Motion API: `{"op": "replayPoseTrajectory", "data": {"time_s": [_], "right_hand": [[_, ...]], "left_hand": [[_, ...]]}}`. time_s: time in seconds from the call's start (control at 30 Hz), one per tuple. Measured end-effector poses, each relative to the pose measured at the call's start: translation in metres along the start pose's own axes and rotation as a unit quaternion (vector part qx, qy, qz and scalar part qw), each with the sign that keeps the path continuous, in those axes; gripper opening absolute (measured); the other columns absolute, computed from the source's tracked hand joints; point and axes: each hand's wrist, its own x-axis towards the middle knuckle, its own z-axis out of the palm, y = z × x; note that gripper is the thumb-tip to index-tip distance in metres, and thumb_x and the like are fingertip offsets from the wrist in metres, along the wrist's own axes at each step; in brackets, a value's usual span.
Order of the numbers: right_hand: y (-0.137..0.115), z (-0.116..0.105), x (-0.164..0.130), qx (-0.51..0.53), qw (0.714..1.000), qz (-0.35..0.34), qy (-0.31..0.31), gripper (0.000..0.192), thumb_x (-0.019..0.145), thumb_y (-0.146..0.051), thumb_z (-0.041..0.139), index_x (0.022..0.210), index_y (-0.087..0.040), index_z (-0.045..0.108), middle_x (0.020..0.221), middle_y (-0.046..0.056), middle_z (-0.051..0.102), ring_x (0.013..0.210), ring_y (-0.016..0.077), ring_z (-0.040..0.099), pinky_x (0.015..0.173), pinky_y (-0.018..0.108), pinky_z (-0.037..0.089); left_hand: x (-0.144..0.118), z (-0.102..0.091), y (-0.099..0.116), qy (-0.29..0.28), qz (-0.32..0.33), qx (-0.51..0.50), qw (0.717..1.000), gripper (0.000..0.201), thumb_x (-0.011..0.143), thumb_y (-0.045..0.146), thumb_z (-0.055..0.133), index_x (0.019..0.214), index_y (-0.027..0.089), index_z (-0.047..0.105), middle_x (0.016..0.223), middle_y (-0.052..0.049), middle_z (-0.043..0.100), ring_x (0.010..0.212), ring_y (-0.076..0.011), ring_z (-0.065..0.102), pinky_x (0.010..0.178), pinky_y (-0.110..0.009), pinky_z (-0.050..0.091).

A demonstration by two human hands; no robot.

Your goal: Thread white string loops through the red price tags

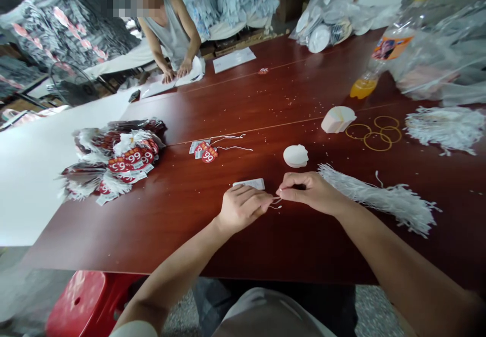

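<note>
Both forearms are seen bare to the lower edge of the picture; no sleeve, watch, ring or glove is worn on them. The left hand [243, 206] and the right hand [309, 192] are uncovered, with short nails. A strip of light, whitish cloth is visible at the left elbow, and pale grey trousers are seen over the lap.

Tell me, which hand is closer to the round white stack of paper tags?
Right. The right hand sits just below the round white stack of paper tags; the left hand is farther left.
</note>
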Motion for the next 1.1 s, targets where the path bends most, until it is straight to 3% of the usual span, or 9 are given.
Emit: {"op": "replayPoseTrajectory", "data": {"time_s": [0.1, 0.17, 0.3, 0.43, 0.53, 0.67, 0.77, 0.9, 1.1], "right_hand": [[-0.005, -0.003, -0.002, -0.017, 0.999, 0.033, 0.008, 0.028, 0.083, -0.049, 0.069, 0.085, -0.022, 0.075, 0.088, 0.004, 0.073, 0.084, 0.0215, 0.065, 0.080, 0.034, 0.049], [-0.002, -0.001, -0.003, -0.061, 0.997, 0.056, 0.012, 0.023, 0.084, -0.046, 0.067, 0.087, -0.024, 0.074, 0.089, 0.002, 0.074, 0.084, 0.0209, 0.066, 0.078, 0.033, 0.048], [0.012, 0.009, -0.002, -0.116, 0.991, 0.051, -0.032, 0.025, 0.088, -0.045, 0.062, 0.089, -0.024, 0.075, 0.081, 0.001, 0.073, 0.070, 0.0183, 0.064, 0.065, 0.029, 0.045], [0.023, 0.016, 0.000, -0.130, 0.990, 0.050, -0.035, 0.027, 0.090, -0.044, 0.058, 0.089, -0.023, 0.076, 0.079, 0.002, 0.073, 0.067, 0.0177, 0.063, 0.061, 0.028, 0.042], [0.024, 0.018, 0.001, -0.137, 0.989, 0.042, -0.021, 0.021, 0.089, -0.039, 0.061, 0.091, -0.024, 0.076, 0.085, 0.001, 0.074, 0.072, 0.0178, 0.065, 0.064, 0.028, 0.042], [0.020, 0.023, 0.000, -0.169, 0.985, 0.006, 0.023, 0.018, 0.091, -0.036, 0.060, 0.089, -0.025, 0.073, 0.088, 0.000, 0.073, 0.077, 0.0171, 0.064, 0.067, 0.027, 0.041], [0.018, 0.027, -0.001, -0.214, 0.974, -0.029, 0.070, 0.022, 0.095, -0.035, 0.054, 0.088, -0.023, 0.070, 0.086, 0.001, 0.071, 0.076, 0.0164, 0.062, 0.067, 0.026, 0.039], [0.016, 0.032, -0.003, -0.256, 0.960, -0.037, 0.109, 0.025, 0.097, -0.034, 0.050, 0.085, -0.021, 0.067, 0.083, 0.002, 0.070, 0.072, 0.0155, 0.061, 0.064, 0.027, 0.037], [0.014, 0.037, -0.003, -0.241, 0.961, -0.029, 0.133, 0.022, 0.096, -0.032, 0.051, 0.081, -0.021, 0.063, 0.077, 0.000, 0.067, 0.067, 0.0146, 0.057, 0.062, 0.027, 0.037]], "left_hand": [[-0.002, -0.010, 0.000, -0.105, 0.012, 0.011, 0.994, 0.027, 0.087, 0.046, 0.072, 0.105, 0.026, 0.067, 0.106, -0.003, 0.072, 0.095, -0.0202, 0.068, 0.082, -0.036, 0.049], [-0.002, -0.016, -0.008, -0.142, -0.009, 0.013, 0.990, 0.040, 0.081, 0.057, 0.075, 0.104, 0.026, 0.069, 0.104, -0.005, 0.070, 0.093, -0.0226, 0.065, 0.082, -0.038, 0.048], [0.006, -0.018, -0.040, -0.140, -0.104, 0.011, 0.985, 0.028, 0.083, 0.043, 0.077, 0.102, 0.023, 0.069, 0.097, -0.005, 0.068, 0.088, -0.0199, 0.063, 0.080, -0.035, 0.050], [0.011, -0.010, -0.057, -0.166, -0.132, -0.054, 0.976, 0.009, 0.092, 0.028, 0.068, 0.100, 0.024, 0.070, 0.092, -0.002, 0.067, 0.080, -0.0147, 0.062, 0.073, -0.028, 0.052], [0.012, -0.003, -0.050, -0.133, -0.140, 0.011, 0.981, 0.008, 0.092, 0.021, 0.061, 0.089, 0.022, 0.069, 0.087, -0.003, 0.066, 0.079, -0.0162, 0.062, 0.072, -0.029, 0.051], [0.015, 0.001, -0.032, -0.012, -0.150, 0.149, 0.977, 0.008, 0.089, 0.024, 0.063, 0.082, 0.020, 0.065, 0.088, -0.005, 0.067, 0.084, -0.0214, 0.062, 0.078, -0.037, 0.048], [0.019, 0.001, -0.019, 0.027, -0.142, 0.115, 0.983, 0.008, 0.094, 0.027, 0.060, 0.089, 0.021, 0.064, 0.093, -0.004, 0.071, 0.085, -0.0200, 0.065, 0.079, -0.036, 0.050], [0.019, 0.006, -0.006, 0.038, -0.123, 0.043, 0.991, 0.007, 0.096, 0.026, 0.059, 0.095, 0.023, 0.065, 0.091, -0.002, 0.074, 0.080, -0.0169, 0.069, 0.073, -0.032, 0.056], [0.013, 0.012, -0.003, 0.049, -0.095, 0.009, 0.994, 0.012, 0.097, 0.024, 0.061, 0.107, 0.026, 0.066, 0.103, -0.001, 0.076, 0.091, -0.0177, 0.073, 0.078, -0.033, 0.062]]}}
